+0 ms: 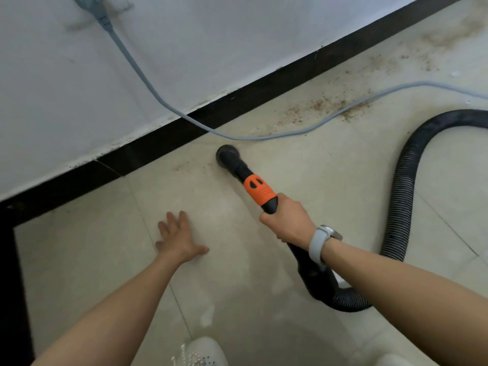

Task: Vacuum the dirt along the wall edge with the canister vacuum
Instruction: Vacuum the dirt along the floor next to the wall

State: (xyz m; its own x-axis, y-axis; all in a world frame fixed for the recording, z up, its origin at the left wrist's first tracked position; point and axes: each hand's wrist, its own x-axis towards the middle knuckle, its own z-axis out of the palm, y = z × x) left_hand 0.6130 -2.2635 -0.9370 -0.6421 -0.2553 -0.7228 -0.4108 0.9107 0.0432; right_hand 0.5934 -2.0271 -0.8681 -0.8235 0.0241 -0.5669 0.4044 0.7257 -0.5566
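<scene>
Pale, glossy floor tiles (pixel 227 273) fill most of the view, with a dark skirting strip (pixel 148 151) running up and to the right under a scuffed white wall (pixel 79 88). Far left of the grip, the skirting turns a corner and is cut off by the frame edge. The left hand (pixel 177 239) is spread with straight fingers over the tiles and holds nothing; whether it presses the floor or hovers cannot be told. A white perforated shoe (pixel 198 352) is cropped at the bottom edge. A grey cable (pixel 148 83) drops from a blurred plug at the top, sags across the skirting and runs off right. Ahead of the grip, the round black nozzle (pixel 227 155) sits low on the tile near the skirting; its mouth faces away and is hidden. Behind it comes a ribbed orange collar (pixel 258 190). The right hand (pixel 287 223) is wrapped round the black handle, which it mostly covers, with a light-banded watch (pixel 320 244) on the wrist. Behind the grip, the black ribbed hose (pixel 401 186) loops under the forearm and leaves right; the canister is out of view. Beyond the grip to the right, brown gritty dirt (pixel 324 104) speckles the tile along the skirting
</scene>
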